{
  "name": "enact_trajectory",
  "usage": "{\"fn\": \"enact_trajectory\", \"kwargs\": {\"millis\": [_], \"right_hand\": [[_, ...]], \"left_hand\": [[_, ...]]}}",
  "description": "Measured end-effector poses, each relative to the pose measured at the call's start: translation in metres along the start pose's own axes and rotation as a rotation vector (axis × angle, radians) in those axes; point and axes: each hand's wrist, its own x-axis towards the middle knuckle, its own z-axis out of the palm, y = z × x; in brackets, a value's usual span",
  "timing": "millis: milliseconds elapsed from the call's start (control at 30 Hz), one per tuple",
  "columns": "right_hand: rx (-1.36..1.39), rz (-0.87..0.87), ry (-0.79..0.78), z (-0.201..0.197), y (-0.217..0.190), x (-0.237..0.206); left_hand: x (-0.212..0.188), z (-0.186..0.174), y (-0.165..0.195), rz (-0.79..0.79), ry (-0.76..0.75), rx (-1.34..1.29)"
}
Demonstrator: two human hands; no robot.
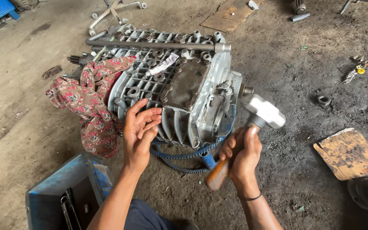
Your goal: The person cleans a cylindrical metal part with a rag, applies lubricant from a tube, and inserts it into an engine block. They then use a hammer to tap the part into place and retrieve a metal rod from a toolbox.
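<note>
A dark, oily dirt floor fills the frame, strewn with cardboard scraps. At centre lies a ribbed aluminium gearbox housing, partly hidden by a floral rag. The left hand rests against it, fingers spread. The right hand grips a blurred hammer. Lower left, a blue toolbox, cut off, holds dark tools.

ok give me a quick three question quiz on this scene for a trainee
1. True or false: the right hand grips a hammer.
2. What does the left hand rest against? A) flowered cloth B) ribbed metal casing C) cardboard
3. What long part lies across the casing's far edge?

Key: 1 true; 2 B; 3 a metal bar.
</note>
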Motion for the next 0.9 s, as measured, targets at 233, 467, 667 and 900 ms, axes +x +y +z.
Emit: {"fn": "enact_trajectory", "kwargs": {"millis": [233,467,667,900], "right_hand": [[-0.261,0.287,-0.082,0.001,-0.015,0.009],[-0.176,0.214,-0.047,0.002,-0.003,0.008],[-0.132,0.218,-0.046,-0.008,-0.004,0.009],[-0.308,0.283,-0.088,0.000,-0.004,0.012]], "left_hand": [[0.002,0.001,-0.003,0.028,0.021,0.032],[0.001,0.003,-0.003,-0.001,0.040,0.033],[0.000,-0.001,0.001,-0.030,0.014,0.016],[0.002,0.002,0.003,0.017,0.011,0.055]]}}
